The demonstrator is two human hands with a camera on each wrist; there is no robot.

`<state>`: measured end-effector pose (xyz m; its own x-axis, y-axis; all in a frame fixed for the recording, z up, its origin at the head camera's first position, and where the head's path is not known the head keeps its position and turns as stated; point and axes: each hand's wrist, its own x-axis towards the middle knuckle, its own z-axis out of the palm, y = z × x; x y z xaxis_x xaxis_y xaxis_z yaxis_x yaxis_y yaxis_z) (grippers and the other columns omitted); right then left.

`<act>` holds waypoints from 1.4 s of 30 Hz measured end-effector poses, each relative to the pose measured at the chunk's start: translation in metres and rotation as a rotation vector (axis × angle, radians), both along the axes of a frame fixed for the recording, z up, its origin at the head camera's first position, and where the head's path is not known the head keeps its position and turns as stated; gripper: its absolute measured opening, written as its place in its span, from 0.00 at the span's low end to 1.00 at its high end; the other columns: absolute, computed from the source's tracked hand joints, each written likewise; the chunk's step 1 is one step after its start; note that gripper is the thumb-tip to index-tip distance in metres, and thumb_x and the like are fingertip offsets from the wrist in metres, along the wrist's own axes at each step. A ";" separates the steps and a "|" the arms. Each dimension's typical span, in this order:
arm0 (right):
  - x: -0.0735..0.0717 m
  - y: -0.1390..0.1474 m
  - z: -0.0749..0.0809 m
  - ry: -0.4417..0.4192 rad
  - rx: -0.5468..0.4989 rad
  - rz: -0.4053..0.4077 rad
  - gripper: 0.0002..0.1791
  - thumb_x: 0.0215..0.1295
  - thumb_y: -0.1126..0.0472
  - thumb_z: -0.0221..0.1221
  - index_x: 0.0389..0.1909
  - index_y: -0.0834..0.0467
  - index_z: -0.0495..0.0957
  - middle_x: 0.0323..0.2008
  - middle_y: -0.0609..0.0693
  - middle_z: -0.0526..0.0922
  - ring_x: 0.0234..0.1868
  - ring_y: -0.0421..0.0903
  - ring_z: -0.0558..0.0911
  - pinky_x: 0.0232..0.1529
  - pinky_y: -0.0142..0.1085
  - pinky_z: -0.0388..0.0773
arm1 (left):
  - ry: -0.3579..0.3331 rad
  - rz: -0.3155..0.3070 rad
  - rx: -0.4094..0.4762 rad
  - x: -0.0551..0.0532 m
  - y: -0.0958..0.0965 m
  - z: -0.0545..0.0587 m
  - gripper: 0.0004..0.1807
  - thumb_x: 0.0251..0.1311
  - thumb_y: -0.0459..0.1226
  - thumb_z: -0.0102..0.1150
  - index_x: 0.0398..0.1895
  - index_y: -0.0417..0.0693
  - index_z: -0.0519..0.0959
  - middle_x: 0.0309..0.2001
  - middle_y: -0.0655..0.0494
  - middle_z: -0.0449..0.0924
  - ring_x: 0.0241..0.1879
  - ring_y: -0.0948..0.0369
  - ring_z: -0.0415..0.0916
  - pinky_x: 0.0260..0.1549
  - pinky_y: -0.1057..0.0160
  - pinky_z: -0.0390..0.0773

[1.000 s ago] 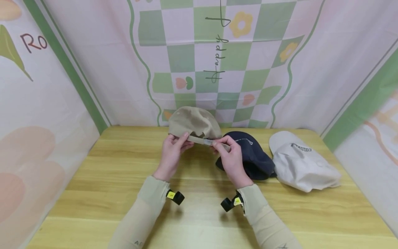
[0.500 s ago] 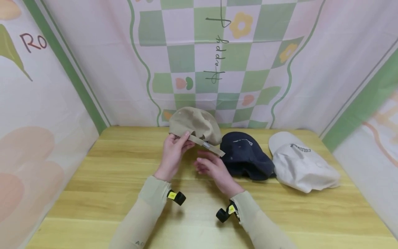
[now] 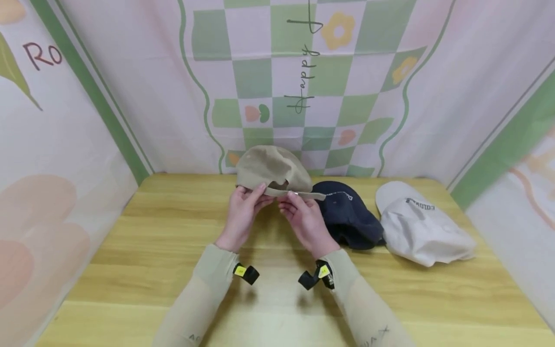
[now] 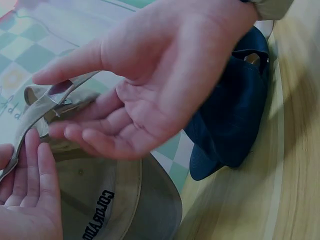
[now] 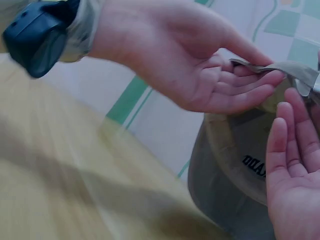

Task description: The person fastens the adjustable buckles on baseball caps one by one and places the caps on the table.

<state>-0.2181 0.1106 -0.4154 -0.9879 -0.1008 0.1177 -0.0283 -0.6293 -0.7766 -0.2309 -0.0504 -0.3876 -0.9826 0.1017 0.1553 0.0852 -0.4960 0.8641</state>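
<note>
A khaki baseball cap (image 3: 270, 166) is held up at the back of the table, its rear opening and strap facing me. My left hand (image 3: 242, 214) pinches the strap (image 3: 313, 195) near the opening's left side. With thumb and fingers, my right hand (image 3: 309, 222) pinches the strap near its metal buckle (image 5: 316, 82). The strap's loose end sticks out to the right beyond my right fingers. Inside the cap, dark lettering (image 4: 100, 212) shows in the left wrist view. My fingers partly hide the buckle.
Right of the khaki cap lies a navy cap (image 3: 349, 217). A pale grey cap (image 3: 422, 231) with dark lettering lies beside it, farther right. The wooden table (image 3: 143, 270) ends at a printed curtain (image 3: 251, 79). Wrist cameras (image 3: 250, 275) sit inside both forearms.
My right hand let go of the strap's loose end, dropped below it, then rose and took the strap nearer the buckle. My left hand has kept its hold; the strap now lies nearly level.
</note>
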 end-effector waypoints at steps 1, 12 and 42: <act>-0.001 0.001 0.002 0.002 -0.016 -0.009 0.08 0.76 0.64 0.56 0.36 0.58 0.81 0.36 0.52 0.85 0.39 0.46 0.82 0.45 0.34 0.80 | 0.000 0.000 -0.002 0.000 0.000 0.001 0.11 0.74 0.31 0.56 0.53 0.34 0.73 0.40 0.47 0.84 0.36 0.59 0.84 0.47 0.59 0.83; -0.005 0.004 0.010 0.017 0.015 -0.102 0.09 0.75 0.70 0.56 0.37 0.58 0.83 0.32 0.50 0.83 0.33 0.44 0.81 0.39 0.32 0.80 | 0.002 0.003 -0.015 0.000 -0.002 -0.001 0.12 0.74 0.31 0.56 0.55 0.33 0.73 0.41 0.47 0.84 0.36 0.58 0.84 0.48 0.58 0.83; 0.003 0.001 0.002 0.005 0.102 -0.143 0.05 0.72 0.69 0.61 0.33 0.61 0.81 0.32 0.51 0.79 0.30 0.44 0.77 0.36 0.32 0.77 | -0.498 -0.280 0.435 -0.033 -0.056 0.017 0.41 0.79 0.52 0.46 0.76 0.34 0.43 0.72 0.41 0.58 0.70 0.53 0.61 0.64 0.63 0.68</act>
